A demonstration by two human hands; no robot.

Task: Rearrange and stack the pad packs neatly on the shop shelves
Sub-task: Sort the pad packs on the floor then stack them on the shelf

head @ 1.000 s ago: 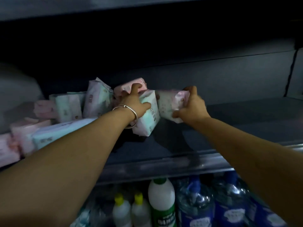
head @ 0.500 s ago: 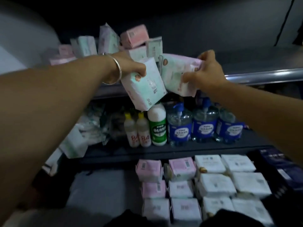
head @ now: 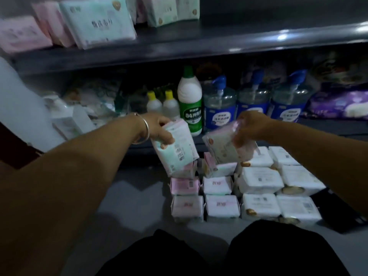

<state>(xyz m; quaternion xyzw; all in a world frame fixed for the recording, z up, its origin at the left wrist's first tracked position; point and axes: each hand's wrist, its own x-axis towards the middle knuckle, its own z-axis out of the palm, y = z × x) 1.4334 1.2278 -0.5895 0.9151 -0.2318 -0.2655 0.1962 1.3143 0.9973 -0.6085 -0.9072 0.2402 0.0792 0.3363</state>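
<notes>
White and pink packs [head: 258, 179] lay in rows on the bottom shelf [head: 129, 208] nearest you.
Above them, your left hand [head: 159, 129] gripped a green pack [head: 176, 149] and your right hand [head: 252, 126] pinched a pink pack [head: 221, 148]; bottles [head: 190, 100] stood behind.

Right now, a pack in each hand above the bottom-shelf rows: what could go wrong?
1. The left hand holds the mint pack by its top end only, tilted; it may slip or land crooked on the pink packs.
2. The right hand pinches the pale pack by one edge over the back row, where packs already sit askew; setting it down could push them further out of line.
3. The green-label bottle stands just behind both hands; a careless lift might knock it.
</notes>
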